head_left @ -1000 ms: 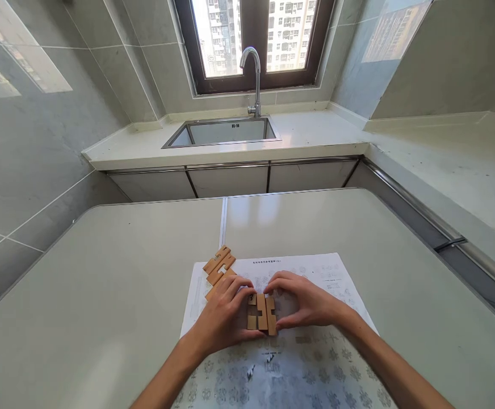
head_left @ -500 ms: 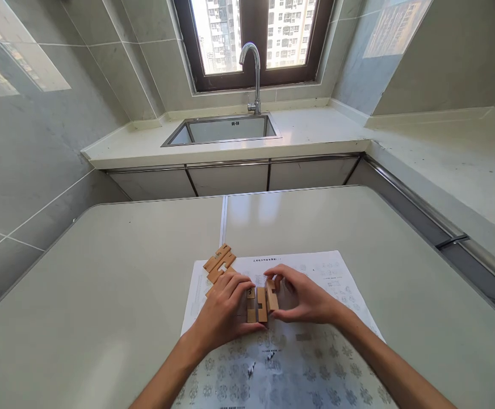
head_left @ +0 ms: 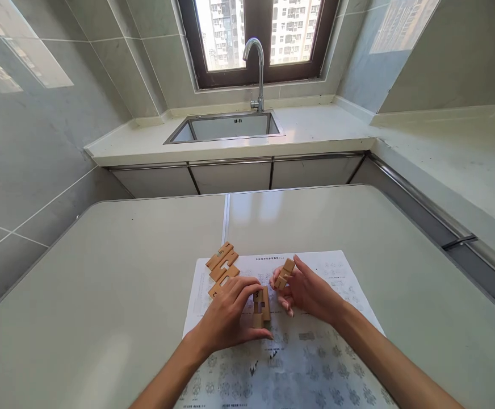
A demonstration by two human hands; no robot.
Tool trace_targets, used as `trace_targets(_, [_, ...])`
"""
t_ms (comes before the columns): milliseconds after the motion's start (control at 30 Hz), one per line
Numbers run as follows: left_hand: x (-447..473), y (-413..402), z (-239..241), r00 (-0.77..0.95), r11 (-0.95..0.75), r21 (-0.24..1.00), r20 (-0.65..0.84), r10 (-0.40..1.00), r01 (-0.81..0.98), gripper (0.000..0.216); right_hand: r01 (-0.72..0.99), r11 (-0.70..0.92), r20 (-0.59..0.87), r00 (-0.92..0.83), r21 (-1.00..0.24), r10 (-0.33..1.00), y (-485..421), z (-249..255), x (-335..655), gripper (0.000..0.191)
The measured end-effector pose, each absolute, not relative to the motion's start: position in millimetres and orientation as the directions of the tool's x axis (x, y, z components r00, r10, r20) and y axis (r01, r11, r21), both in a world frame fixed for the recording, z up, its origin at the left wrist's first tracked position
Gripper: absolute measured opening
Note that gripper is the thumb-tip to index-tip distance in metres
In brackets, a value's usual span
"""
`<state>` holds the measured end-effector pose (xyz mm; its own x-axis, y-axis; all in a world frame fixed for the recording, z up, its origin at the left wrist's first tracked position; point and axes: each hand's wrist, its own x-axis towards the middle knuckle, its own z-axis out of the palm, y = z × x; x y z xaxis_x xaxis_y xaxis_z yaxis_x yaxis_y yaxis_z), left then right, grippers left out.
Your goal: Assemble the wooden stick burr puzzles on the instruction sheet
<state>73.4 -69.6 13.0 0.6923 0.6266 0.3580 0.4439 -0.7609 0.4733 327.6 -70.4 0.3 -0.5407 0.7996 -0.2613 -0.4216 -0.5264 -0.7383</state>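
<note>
A small tan notched wooden block (head_left: 285, 274) was grasped by the right grip (head_left: 307, 292), lifted for inspection, it seemed; a similar notched wooden block (head_left: 258, 321) was clasped by the left grip (head_left: 229, 311) over white printed paper (head_left: 292, 363). Careful turning seemed to be required next.

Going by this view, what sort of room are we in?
Most likely a kitchen: a metal sink set into a pale countertop, a tall curved faucet behind it, and tiled walls around a window.
</note>
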Motion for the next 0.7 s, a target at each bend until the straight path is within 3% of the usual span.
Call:
trace_targets(167, [71,-71,10,0.683,-0.728,0.521,0.327,0.653,0.446,0.079,-0.378,-0.568,-0.326,-0.538,-0.731,0.777,-73,-5,328,0.053])
trace_targets(400, [72,-70,10,0.666,-0.708,0.556,0.330,0.669,0.436,0.087,-0.340,-0.519,-0.265,-0.572,-0.784,0.776,-78,-3,326,0.040])
trace_targets(700, [75,-74,9,0.533,-0.655,0.618,0.411,0.740,0.434,0.088,-0.291,-0.420,-0.091,-0.722,-0.860,0.686,-83,2,324,0.042])
